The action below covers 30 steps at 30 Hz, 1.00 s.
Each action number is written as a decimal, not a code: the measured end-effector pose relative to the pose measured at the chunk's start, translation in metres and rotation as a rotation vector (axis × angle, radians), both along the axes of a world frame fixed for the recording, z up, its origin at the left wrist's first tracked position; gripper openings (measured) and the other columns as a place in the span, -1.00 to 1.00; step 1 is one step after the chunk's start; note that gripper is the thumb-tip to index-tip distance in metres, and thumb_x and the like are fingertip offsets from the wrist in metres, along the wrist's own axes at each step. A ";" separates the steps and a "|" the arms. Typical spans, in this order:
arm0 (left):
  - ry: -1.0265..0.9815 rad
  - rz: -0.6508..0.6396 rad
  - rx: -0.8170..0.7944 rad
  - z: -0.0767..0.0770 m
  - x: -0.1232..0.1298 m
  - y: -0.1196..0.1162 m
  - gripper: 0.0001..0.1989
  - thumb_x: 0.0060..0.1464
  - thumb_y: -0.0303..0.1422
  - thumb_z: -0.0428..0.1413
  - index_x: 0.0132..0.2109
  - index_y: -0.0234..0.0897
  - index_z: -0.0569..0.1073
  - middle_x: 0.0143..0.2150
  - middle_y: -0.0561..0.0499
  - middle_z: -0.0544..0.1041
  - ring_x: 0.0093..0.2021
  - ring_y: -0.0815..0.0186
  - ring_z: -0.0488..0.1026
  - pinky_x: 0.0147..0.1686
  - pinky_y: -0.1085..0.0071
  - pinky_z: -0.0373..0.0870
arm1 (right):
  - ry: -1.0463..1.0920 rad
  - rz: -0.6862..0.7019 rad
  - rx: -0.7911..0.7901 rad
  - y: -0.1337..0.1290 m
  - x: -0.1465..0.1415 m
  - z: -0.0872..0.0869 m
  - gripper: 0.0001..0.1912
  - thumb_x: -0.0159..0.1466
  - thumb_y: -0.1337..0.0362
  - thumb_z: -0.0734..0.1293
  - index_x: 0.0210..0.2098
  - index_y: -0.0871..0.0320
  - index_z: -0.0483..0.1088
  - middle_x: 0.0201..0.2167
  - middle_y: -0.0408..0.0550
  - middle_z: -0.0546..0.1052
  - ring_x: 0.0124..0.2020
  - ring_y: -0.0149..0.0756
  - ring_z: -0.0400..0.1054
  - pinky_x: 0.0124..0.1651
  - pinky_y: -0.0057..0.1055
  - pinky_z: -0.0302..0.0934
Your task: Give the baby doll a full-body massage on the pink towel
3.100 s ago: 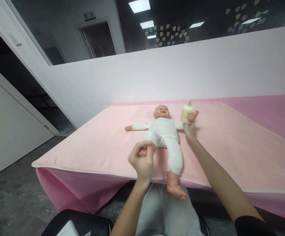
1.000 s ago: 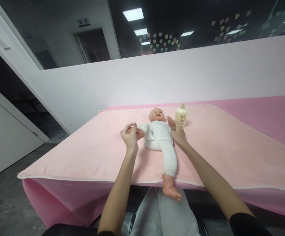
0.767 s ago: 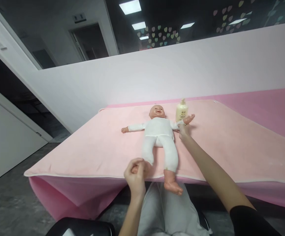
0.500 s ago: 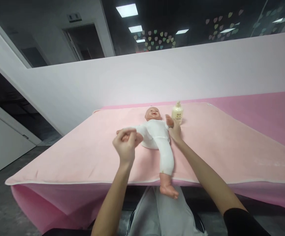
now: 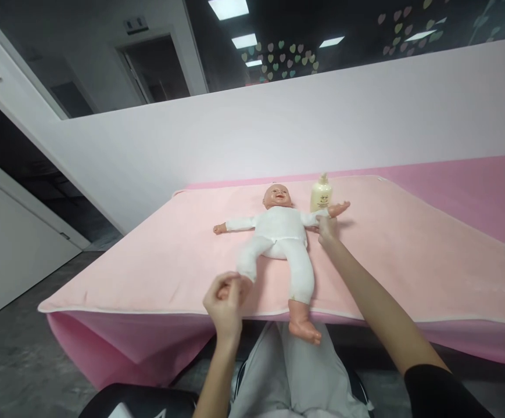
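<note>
A baby doll (image 5: 282, 223) in a white suit lies on its back on the peach towel (image 5: 169, 249), head toward the wall. My left hand (image 5: 226, 299) is closed around the doll's foot on the left side, low near the towel's front edge. On the right side, my right hand (image 5: 327, 227) grips the doll's forearm just below its hand, which points outward. The doll's other arm lies stretched out to the left, and its other foot hangs over the front edge. A pale yellow pump bottle (image 5: 321, 194) stands behind the held arm.
Pink cloth (image 5: 474, 180) covers the table under the towel. Behind it rises a white wall (image 5: 278, 128) with dark glass above. My legs are below the front edge, and a black chair (image 5: 136, 400) stands at the lower left.
The held leg has come down toward the front edge with my left hand. My right hand has moved the doll's arm outward to the right, so it now stretches away from the body.
</note>
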<state>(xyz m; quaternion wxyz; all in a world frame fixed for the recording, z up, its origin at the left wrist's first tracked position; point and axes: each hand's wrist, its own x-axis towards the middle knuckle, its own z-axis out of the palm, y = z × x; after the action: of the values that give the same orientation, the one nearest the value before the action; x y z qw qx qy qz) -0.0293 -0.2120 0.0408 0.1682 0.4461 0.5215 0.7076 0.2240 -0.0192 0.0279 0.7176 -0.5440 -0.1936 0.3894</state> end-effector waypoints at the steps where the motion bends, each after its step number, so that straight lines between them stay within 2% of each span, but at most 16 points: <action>1: 0.052 -0.020 -0.021 -0.009 0.005 -0.010 -0.90 -0.06 -0.36 0.16 -0.44 -0.30 0.49 -0.51 0.05 0.46 -0.46 0.38 0.40 -0.40 0.49 0.36 | 0.064 0.001 -0.026 0.000 0.001 0.000 -0.31 0.02 0.50 0.25 0.16 0.10 0.16 -0.07 -0.08 0.45 -0.23 -0.34 0.41 -0.28 -0.48 0.36; 3: 0.091 -0.050 -0.040 -0.026 0.017 -0.021 -0.85 -0.03 -0.34 0.17 -0.30 -0.31 0.53 -0.53 0.06 0.44 -0.47 0.39 0.42 -0.40 0.49 0.37 | 0.129 0.012 -0.076 -0.002 0.002 0.002 -0.35 0.05 0.50 0.24 0.15 0.13 0.16 -0.09 -0.06 0.44 -0.28 -0.36 0.41 -0.36 -0.50 0.36; 5: 0.127 -0.047 -0.013 -0.039 0.024 -0.022 -0.67 0.00 -0.33 0.18 -0.05 -0.30 0.48 -0.48 0.06 0.45 -0.39 0.36 0.46 -0.29 0.45 0.42 | 0.196 0.045 -0.080 -0.006 0.004 0.005 -0.45 0.09 0.48 0.23 0.09 0.14 0.20 -0.11 -0.07 0.44 -0.27 -0.38 0.40 -0.38 -0.53 0.35; 6: 0.170 -0.034 0.010 -0.042 0.025 -0.020 -0.59 0.01 -0.34 0.18 0.04 -0.28 0.42 -0.40 0.03 0.48 -0.29 0.33 0.49 -0.20 0.40 0.43 | 0.235 0.057 -0.070 -0.007 0.005 0.008 -0.50 0.10 0.47 0.22 0.05 0.13 0.22 -0.11 -0.08 0.43 -0.26 -0.39 0.39 -0.39 -0.56 0.35; 8: 0.308 -0.037 0.026 -0.044 0.020 -0.015 -0.50 0.03 -0.34 0.17 0.14 -0.24 0.35 -0.09 -0.12 0.49 -0.01 0.21 0.45 0.02 0.27 0.38 | 0.313 0.064 -0.049 -0.010 0.008 0.013 -0.61 0.13 0.46 0.20 -0.04 0.12 0.24 -0.13 -0.10 0.41 -0.22 -0.40 0.36 -0.39 -0.58 0.35; 10: 0.438 -0.115 -0.035 -0.042 0.009 -0.011 -0.51 0.07 -0.32 0.13 0.16 -0.19 0.34 0.20 -0.18 0.32 0.21 0.12 0.29 0.17 0.17 0.26 | 0.384 0.045 -0.049 -0.011 0.011 0.018 -0.70 0.13 0.46 0.16 -0.13 0.12 0.24 -0.15 -0.11 0.38 -0.21 -0.41 0.33 -0.39 -0.57 0.36; 12: 0.509 -0.256 -0.152 -0.036 -0.005 -0.010 -0.52 0.12 -0.29 0.08 0.20 -0.13 0.31 0.34 -0.14 0.14 0.32 0.10 0.13 0.25 0.14 0.15 | 0.439 0.016 -0.075 -0.012 0.013 0.022 -0.74 0.11 0.49 0.14 -0.21 0.13 0.22 -0.18 -0.12 0.34 -0.22 -0.42 0.31 -0.36 -0.55 0.38; 16: 0.523 -0.508 -0.389 -0.022 -0.025 -0.007 -0.28 0.11 -0.17 0.10 0.36 -0.07 0.04 0.44 -0.06 -0.19 0.41 0.07 -0.16 0.32 0.08 -0.06 | 0.478 -0.030 -0.143 -0.011 0.013 0.026 -0.74 0.02 0.56 0.11 -0.34 0.14 0.16 -0.23 -0.14 0.23 -0.27 -0.49 0.24 -0.32 -0.57 0.40; 18: 0.487 -0.617 -0.475 -0.014 -0.028 0.002 -0.14 0.08 -0.12 0.11 0.40 -0.09 -0.15 0.45 -0.05 -0.32 0.42 0.07 -0.29 0.34 0.07 -0.15 | 0.481 -0.028 -0.153 -0.010 0.013 0.026 -0.73 -0.01 0.58 0.10 -0.36 0.15 0.15 -0.25 -0.15 0.22 -0.29 -0.50 0.22 -0.32 -0.59 0.40; 20: 0.420 -0.676 -0.524 -0.008 -0.025 0.018 -0.06 0.08 -0.09 0.11 0.40 -0.15 -0.28 0.44 -0.05 -0.36 0.42 0.09 -0.34 0.35 0.09 -0.19 | 0.494 -0.010 -0.149 -0.009 0.013 0.025 -0.71 -0.02 0.59 0.09 -0.36 0.14 0.13 -0.26 -0.15 0.23 -0.30 -0.51 0.24 -0.35 -0.60 0.39; 22: 0.330 -0.665 -0.532 -0.005 -0.015 0.040 -0.04 0.07 -0.08 0.11 0.41 -0.22 -0.28 0.44 -0.09 -0.29 0.42 0.09 -0.30 0.35 0.13 -0.18 | 0.511 0.012 -0.139 -0.008 0.013 0.023 -0.69 -0.03 0.58 0.08 -0.33 0.13 0.13 -0.27 -0.15 0.27 -0.32 -0.50 0.27 -0.37 -0.58 0.40; 27: 0.058 -0.615 -0.438 -0.009 0.023 0.104 -0.19 -0.03 -0.19 0.22 0.31 -0.33 0.12 0.35 -0.21 0.13 0.35 0.03 0.07 0.30 0.21 0.05 | 0.531 0.035 -0.112 -0.008 0.013 0.020 -0.60 -0.07 0.59 0.07 -0.26 0.11 0.15 -0.26 -0.18 0.33 -0.37 -0.52 0.31 -0.36 -0.58 0.40; 30: -0.205 -0.660 -0.412 -0.009 0.036 0.142 -0.43 -0.02 -0.32 0.22 0.14 -0.36 0.32 0.14 -0.22 0.43 0.14 0.08 0.37 0.17 0.19 0.26 | 0.523 0.033 -0.107 -0.010 0.011 0.020 -0.55 -0.09 0.59 0.07 -0.23 0.10 0.17 -0.25 -0.20 0.35 -0.35 -0.52 0.34 -0.34 -0.58 0.40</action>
<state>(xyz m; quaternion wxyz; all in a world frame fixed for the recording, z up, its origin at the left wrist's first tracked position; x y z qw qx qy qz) 0.0063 -0.0705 0.0317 0.5234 0.4737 0.4617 0.5371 0.2346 -0.0291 0.0481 0.7072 -0.4587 0.0104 0.5378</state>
